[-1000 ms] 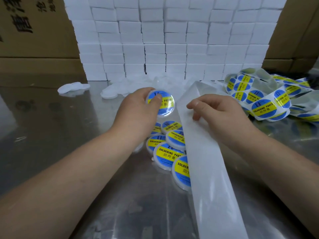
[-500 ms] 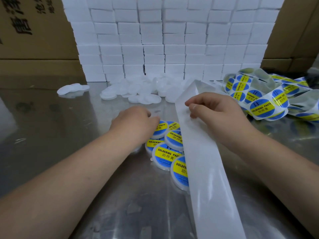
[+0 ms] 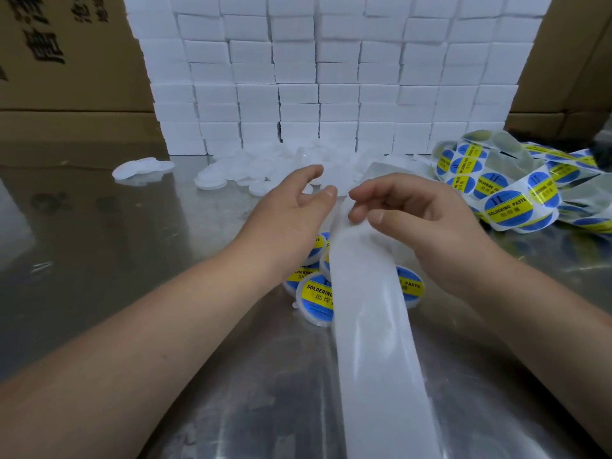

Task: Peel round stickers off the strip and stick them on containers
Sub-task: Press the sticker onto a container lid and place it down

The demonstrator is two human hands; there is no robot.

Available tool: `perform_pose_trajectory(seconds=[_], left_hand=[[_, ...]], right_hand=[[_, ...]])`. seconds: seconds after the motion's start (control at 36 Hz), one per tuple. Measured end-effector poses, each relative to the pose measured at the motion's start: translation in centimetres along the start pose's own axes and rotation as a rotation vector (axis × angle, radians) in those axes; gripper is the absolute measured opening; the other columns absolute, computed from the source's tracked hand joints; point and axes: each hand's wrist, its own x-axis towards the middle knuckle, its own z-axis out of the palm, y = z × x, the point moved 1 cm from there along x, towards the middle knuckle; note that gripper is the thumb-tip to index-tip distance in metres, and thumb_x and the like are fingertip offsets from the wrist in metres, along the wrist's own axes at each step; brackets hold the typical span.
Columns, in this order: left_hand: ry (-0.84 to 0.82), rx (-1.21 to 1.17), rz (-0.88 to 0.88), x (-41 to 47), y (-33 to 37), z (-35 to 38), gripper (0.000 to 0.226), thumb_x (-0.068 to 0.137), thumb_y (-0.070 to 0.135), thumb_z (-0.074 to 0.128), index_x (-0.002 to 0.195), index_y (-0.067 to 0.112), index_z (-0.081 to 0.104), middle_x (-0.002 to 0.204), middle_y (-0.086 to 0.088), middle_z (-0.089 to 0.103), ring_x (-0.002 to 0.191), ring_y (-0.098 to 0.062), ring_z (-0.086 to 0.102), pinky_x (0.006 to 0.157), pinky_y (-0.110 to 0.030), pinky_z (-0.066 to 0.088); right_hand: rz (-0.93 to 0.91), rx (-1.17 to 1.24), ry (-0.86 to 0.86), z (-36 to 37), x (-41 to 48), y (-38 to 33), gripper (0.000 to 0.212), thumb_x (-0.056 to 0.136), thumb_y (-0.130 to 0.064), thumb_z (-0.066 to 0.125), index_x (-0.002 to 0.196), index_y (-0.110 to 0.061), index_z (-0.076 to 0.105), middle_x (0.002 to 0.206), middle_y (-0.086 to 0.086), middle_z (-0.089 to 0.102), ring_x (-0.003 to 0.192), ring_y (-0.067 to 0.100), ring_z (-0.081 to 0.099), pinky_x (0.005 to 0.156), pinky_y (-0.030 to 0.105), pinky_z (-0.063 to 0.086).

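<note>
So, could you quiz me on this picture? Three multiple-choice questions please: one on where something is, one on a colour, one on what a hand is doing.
1. Where on the metal table does the heap of stickers lie?
A. at the far right
B. at the near left
C. under the left forearm

2. What colours are the stickers on the labelled containers?
A. red and white
B. blue and yellow
C. green and black

3. What is the right hand doing?
A. lying flat on the table
B. lifting a container
C. pinching the white strip

Answers:
1 A, the heap sits by the table's right edge.
2 B, each is a blue disc with a yellow band.
3 C, its fingertips close on the strip's upper end.
</note>
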Motion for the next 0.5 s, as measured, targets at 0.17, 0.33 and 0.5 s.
perform_pose_trajectory(seconds=[0.17, 0.33, 0.5], left_hand=[[-0.006, -0.089, -0.002, -0.04, 0.31, -0.12, 0.031, 0.093, 0.037, 0.044, 0.123, 0.038, 0.049, 0.068, 0.027, 0.066, 0.078, 0.021, 0.049, 0.067, -0.003, 0.035], [-0.033, -0.095, 0.01, -0.21, 0.4, -0.12, 0.027, 0.093, 0.034, 0.045, 0.116, 0.034, 0.059, 0.076, 0.031, 0.064, 0.097, 0.012, 0.052, 0.081, -0.01, 0.038], [-0.037, -0.082, 0.033, -0.27, 0.52, 0.01, 0.025, 0.094, 0.037, 0.039, 0.097, 0.035, 0.063, 0.089, 0.029, 0.063, 0.088, 0.014, 0.055, 0.074, -0.007, 0.04]], right_hand=[[-0.017, 0.082, -0.056, 0.11, -0.23, -0.26, 0.02, 0.071, -0.005, 0.05, 0.082, -0.012, 0.065, 0.074, -0.009, 0.072, 0.08, 0.003, 0.066, 0.073, 0.016, 0.049], [-0.047, 0.132, -0.071, 0.16, -0.27, -0.41, 0.024, 0.071, -0.003, 0.05, 0.075, -0.015, 0.071, 0.079, -0.002, 0.073, 0.09, 0.013, 0.068, 0.079, 0.02, 0.049], [-0.126, 0.144, -0.041, 0.13, -0.23, -0.66, 0.023, 0.067, -0.003, 0.059, 0.072, -0.019, 0.073, 0.082, -0.006, 0.073, 0.089, 0.008, 0.067, 0.079, 0.017, 0.047]])
